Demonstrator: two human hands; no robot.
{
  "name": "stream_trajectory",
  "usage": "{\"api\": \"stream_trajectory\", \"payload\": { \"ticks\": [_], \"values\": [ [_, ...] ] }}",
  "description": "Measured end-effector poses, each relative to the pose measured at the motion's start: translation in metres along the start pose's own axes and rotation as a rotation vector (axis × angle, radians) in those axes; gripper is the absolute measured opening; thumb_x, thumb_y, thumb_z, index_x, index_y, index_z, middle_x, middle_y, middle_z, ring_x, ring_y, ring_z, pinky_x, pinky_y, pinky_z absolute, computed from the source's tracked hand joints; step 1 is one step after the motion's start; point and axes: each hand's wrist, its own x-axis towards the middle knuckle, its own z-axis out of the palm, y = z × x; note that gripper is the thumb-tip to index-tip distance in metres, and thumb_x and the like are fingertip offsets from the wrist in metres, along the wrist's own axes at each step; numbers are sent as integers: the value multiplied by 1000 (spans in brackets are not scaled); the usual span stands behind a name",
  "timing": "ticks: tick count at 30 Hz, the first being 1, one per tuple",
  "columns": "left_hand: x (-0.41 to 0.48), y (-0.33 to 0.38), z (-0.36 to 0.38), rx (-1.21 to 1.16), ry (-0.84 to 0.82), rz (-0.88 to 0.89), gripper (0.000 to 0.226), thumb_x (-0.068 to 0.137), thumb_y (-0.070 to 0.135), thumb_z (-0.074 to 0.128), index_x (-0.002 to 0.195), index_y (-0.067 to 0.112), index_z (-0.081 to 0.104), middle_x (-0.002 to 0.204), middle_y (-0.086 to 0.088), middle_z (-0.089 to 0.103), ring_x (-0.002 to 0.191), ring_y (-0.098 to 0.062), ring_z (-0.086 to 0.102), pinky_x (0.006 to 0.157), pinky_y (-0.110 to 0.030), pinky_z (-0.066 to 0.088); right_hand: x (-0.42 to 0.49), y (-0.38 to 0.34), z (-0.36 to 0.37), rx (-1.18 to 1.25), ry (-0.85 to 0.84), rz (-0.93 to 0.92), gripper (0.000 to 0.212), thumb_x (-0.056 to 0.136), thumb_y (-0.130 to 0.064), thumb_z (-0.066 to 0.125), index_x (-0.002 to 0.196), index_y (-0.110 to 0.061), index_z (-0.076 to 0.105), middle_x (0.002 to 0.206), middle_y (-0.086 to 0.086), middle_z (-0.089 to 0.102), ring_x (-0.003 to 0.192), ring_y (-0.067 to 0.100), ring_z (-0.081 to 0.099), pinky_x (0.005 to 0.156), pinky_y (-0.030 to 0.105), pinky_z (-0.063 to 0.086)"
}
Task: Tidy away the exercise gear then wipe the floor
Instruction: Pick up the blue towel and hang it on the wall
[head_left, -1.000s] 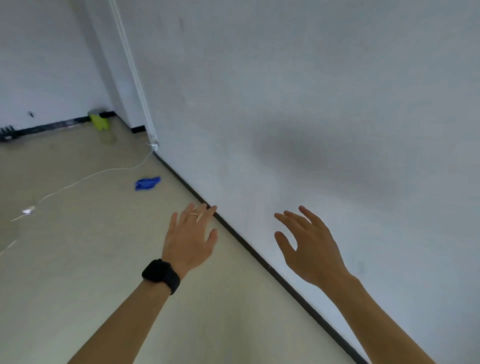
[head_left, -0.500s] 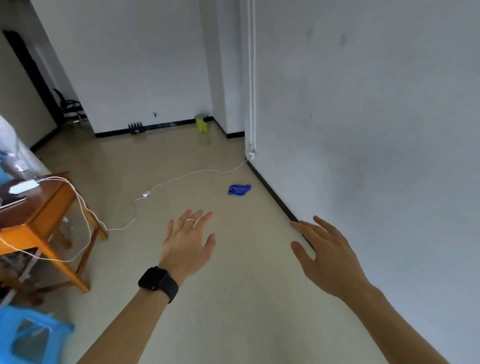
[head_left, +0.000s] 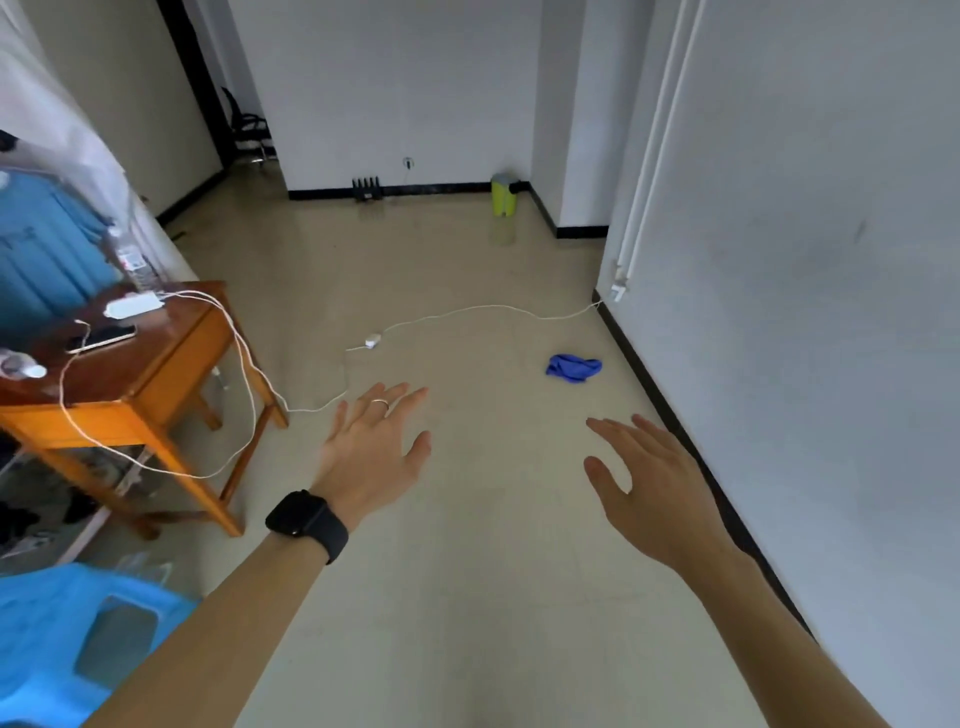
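Both hands reach forward over the pale floor (head_left: 467, 597) and hold nothing. The left hand (head_left: 374, 452) is palm down with its fingers straight and spread apart, the thumb out to the right. It has a ring (head_left: 381, 401) on one finger and a black watch (head_left: 306, 525) on the wrist. The right hand (head_left: 649, 488) is also open, its fingers loosely extended and close together, and its thumb is set apart toward the left.

A blue cloth (head_left: 573, 367) lies crumpled on the floor beyond the hands, farther away than the right hand and slightly to its left. It is near the black skirting (head_left: 649, 384) of the right wall (head_left: 805, 312) but not touching it. Its long axis runs left to right across the floor, with the right end pointing toward the skirting. Neither hand touches it.

A white cable (head_left: 467, 310) snakes across the floor from the right wall, behind the cloth, and up onto a wooden table (head_left: 150, 374) at the left. On the table are a phone (head_left: 104, 338) and a white power block (head_left: 132, 305), and a clear bottle (head_left: 130, 260) stands at its far edge. A blue plastic stool (head_left: 47, 623) sits in the near left corner.

A yellow-green container (head_left: 503, 195) stands against the far wall. To its left is a small dark ribbed object (head_left: 366, 188), too small to identify.
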Motion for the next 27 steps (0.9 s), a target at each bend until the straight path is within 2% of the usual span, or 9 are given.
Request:
{"api": "stream_trajectory", "payload": {
  "ticks": [6,14,22,27],
  "values": [
    [115,-53,20,17,-56,-27,55,99,44,42,152,36,28,158,6,33,149,-19,19,121,-46,17,130,-3,57,14,-101,-6,49,98,-48,45,145,-34,45,144,-12,53,146,17,30,118,39,29],
    [277,-107,97,-16,-161,-18,55,99,44,41,152,38,28,159,7,31,150,-19,16,120,-48,19,290,24,131,13,-151,37,49,98,-47,46,145,-33,46,143,-12,53,145,17,32,117,40,29],
    [505,-156,173,-80,-287,49,54,98,41,44,151,35,32,159,4,33,150,-22,19,118,-47,21,485,64,190,-33,-211,193,50,99,-47,47,146,-34,43,145,-13,51,146,15,29,119,38,26],
    [634,-157,202,-81,-360,95,53,101,41,40,152,34,30,159,3,32,151,-23,17,119,-48,19,585,92,212,-35,-227,295,49,99,-47,46,147,-34,43,145,-12,52,146,16,29,119,38,25]
  ]
}}
